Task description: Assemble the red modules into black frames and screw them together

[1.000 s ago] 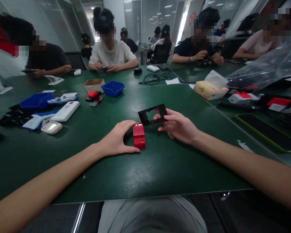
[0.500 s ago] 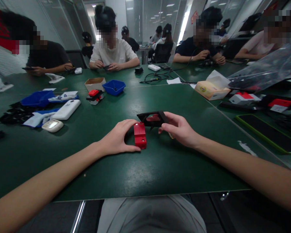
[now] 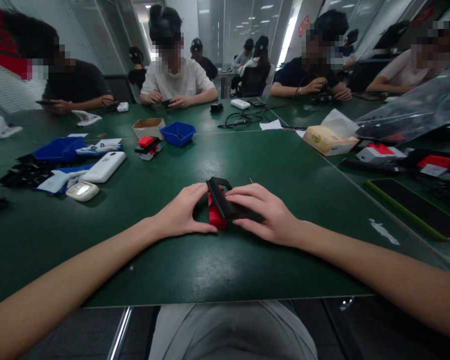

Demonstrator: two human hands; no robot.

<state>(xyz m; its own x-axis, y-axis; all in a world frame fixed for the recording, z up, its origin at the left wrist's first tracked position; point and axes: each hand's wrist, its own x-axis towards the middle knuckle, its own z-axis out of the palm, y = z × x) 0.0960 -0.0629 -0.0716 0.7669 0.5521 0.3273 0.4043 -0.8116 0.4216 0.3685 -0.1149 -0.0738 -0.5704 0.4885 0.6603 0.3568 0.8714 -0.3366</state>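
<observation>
Lowered now, black frame (right hand) meets red block.

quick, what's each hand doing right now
Left hand: closed on the red block, steadying it on the table.
Right hand: holding the black frame against the block.

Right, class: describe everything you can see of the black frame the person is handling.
The black frame looks like matt plastic, flat and rectangular with rounded corners. It is seen nearly edge-on, tilted, so any opening in it is hidden. It sits against the red block on the green table. The right hand presses its fingers on it; the left hand grips the block beside it.
</observation>
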